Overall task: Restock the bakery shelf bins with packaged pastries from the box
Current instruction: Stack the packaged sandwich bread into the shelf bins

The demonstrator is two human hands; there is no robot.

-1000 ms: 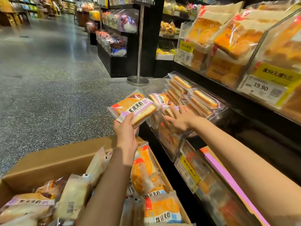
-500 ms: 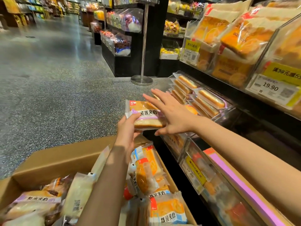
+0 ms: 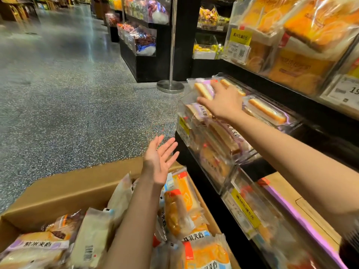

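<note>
Below my arms, the big brown cardboard box (image 3: 58, 193) holds packaged pastries. Right of it stands the clear plastic shelf bin (image 3: 186, 111). My right hand (image 3: 223, 101) presses a purple-labelled cream sandwich pack (image 3: 204, 90) into it, fingers wrapped over it; my left hand (image 3: 159, 160) hovers released, palm up.

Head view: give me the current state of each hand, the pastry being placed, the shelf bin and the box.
left hand: open, palm up, empty, above the box.
right hand: grip on the purple-labelled pastry pack, over the bin.
purple-labelled pastry pack: at the bin's top, not released.
clear shelf bin: holds several packs.
cardboard box: open, many packs inside.
</note>
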